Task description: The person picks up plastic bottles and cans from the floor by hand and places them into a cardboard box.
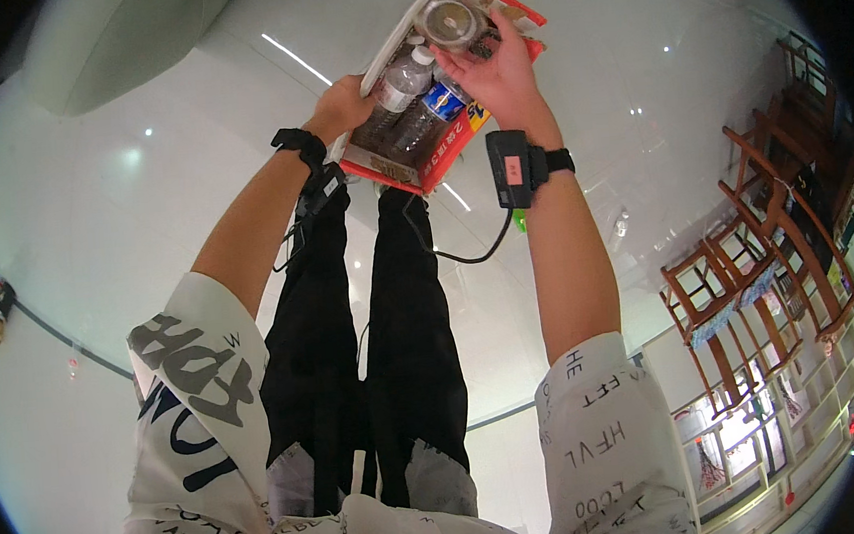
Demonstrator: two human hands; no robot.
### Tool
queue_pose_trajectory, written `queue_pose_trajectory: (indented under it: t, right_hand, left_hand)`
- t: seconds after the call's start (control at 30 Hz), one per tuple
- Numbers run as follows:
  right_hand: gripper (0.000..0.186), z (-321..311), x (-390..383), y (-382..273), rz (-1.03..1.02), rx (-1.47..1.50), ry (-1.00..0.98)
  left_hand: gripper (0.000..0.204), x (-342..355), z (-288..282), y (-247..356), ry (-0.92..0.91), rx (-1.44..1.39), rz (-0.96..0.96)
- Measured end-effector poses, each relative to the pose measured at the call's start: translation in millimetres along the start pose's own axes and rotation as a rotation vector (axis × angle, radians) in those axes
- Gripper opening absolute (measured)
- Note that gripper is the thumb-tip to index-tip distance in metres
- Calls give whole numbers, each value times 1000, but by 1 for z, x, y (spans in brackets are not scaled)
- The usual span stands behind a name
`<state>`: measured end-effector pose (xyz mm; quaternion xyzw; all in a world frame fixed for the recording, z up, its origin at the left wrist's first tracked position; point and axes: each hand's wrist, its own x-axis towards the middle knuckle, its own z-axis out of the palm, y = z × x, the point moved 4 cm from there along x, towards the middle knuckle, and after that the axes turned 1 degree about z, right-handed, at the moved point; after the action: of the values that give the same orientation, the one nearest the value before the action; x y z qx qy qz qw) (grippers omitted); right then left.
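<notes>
An open red and white cardboard box point(461, 151) hangs in front of me above the floor. My left hand point(342, 105) is closed on its left side wall. Inside lie clear plastic bottles: one with a white cap point(401, 83) and another with a blue label point(444, 101). At the box's far end is a round clear jar point(452, 22), its circular end facing up. My right hand point(494, 69) reaches over the right wall and cups this jar, thumb on the right side and fingers on the near side. Part of the jar's lower body is hidden by the fingers and bottles.
Shiny pale floor tiles point(625, 101) spread around me. Wooden chairs point(724, 284) stand at the right, near a white lattice shelf point(764, 471). A large pale rounded object point(113, 41) is at the far left. A cable point(477, 259) hangs from the right wrist device point(512, 168).
</notes>
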<state>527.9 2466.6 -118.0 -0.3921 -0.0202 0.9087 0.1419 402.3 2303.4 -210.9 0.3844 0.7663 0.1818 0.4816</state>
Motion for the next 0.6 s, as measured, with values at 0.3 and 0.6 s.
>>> queue_pose_trajectory:
  t: [0.3,0.6]
  right_hand:
    - [34,-21,-20,20,-188,-360,353]
    - [29,-144,-110,16,-200,-240,385]
  left_hand:
    - [36,11,-2,-1,-23,61,21]
    - [32,23,-24,4,-81,177,-121]
